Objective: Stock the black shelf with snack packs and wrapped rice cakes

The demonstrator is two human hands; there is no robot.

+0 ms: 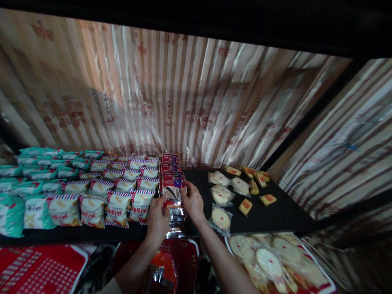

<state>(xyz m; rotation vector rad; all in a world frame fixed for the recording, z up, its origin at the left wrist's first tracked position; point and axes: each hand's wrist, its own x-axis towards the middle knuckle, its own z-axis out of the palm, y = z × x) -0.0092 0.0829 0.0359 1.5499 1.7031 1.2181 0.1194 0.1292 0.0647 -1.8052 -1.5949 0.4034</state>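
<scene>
A row of dark red snack packets (171,167) runs back to front on the black shelf (244,225), right of the white chip bags (118,207). At its near end my left hand (158,220) grips the left side of a packet, fingers curled. My right hand (192,202) pinches the right edge of the same red packet (172,193). Shiny silver wrapping (177,222) shows between and below my hands. Part of the held packet is hidden by my fingers.
Teal bags (39,212) fill the shelf's left. Flat round packaged cakes (221,218) and small yellow packets (245,206) lie on the right. Below the shelf are a red basket (193,255), a red crate (37,270) and a tray (328,288) of round cakes.
</scene>
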